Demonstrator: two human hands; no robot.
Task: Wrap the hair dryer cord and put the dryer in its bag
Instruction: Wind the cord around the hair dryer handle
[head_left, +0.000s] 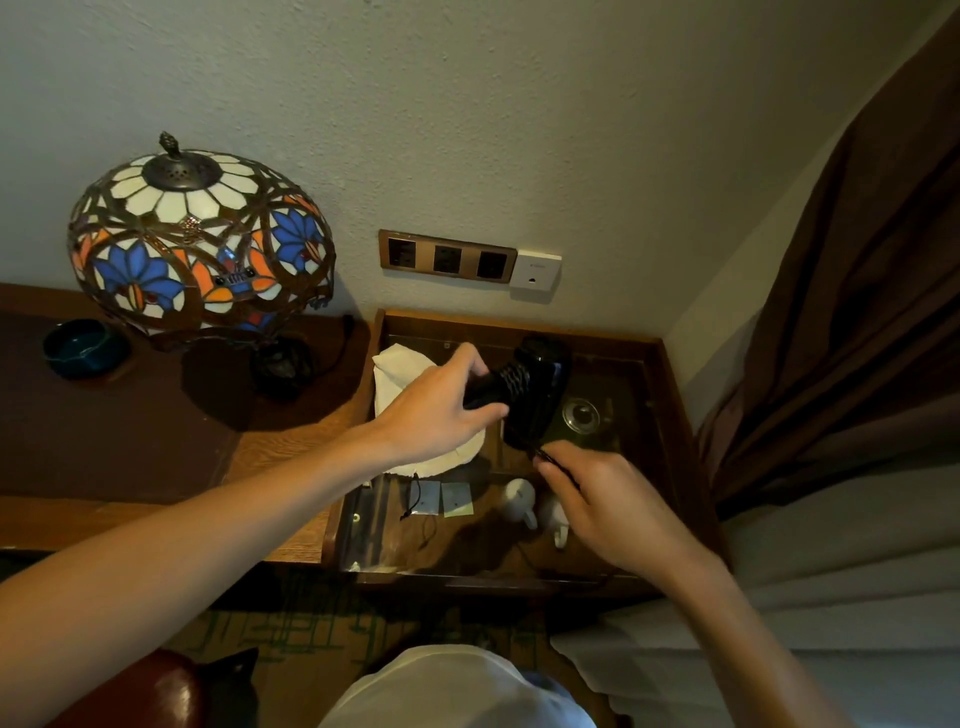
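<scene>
Gripping the hair dryer (535, 387) above the table (670, 395), left hand (441, 410); right hand (602, 493) pinches its cord (545, 457).

Dim warm indoor light, soft shadows, wide-angle edge distortion

Gripped black hair dryer (535, 389) by its cord-wrapped handle with left hand (441, 410); pinched cord (545, 457) in right hand (597, 499); over cream bag (400, 369).

Bare forearms without sleeves, bare hands without rings, and a white garment (457, 691) below.
</scene>
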